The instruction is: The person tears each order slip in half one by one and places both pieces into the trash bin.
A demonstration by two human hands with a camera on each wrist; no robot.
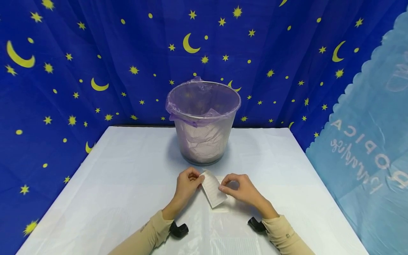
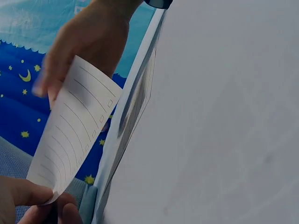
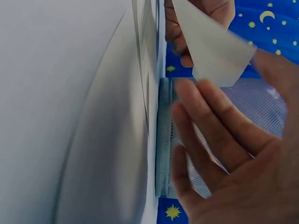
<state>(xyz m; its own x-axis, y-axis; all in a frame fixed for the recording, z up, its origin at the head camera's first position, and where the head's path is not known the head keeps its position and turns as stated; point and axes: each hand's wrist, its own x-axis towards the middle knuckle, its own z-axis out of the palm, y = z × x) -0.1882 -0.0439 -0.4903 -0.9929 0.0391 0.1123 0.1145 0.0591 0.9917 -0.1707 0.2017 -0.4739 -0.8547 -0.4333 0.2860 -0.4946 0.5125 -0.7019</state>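
Note:
A small ruled paper sheet (image 1: 213, 190) is held up at a tilt above the white table. My left hand (image 1: 186, 186) pinches one end of it between thumb and fingers, clear in the left wrist view where the lined sheet (image 2: 77, 121) bends upward. On the sheet's other side is my right hand (image 1: 243, 191), its thumb and fingers apart. The right wrist view shows those fingers (image 3: 219, 126) loosely spread beside the sheet, the blurred thumb close to a corner; whether it touches cannot be told. Below lie more pale sheets (image 1: 220, 210), mostly covered.
A wire mesh bin (image 1: 204, 141) with a purple plastic liner (image 1: 191, 118) stands on the white table (image 1: 134, 170) just beyond my hands. Starry blue cloth (image 1: 153, 53) hangs behind, with a light blue printed cloth (image 1: 366, 134) on the right.

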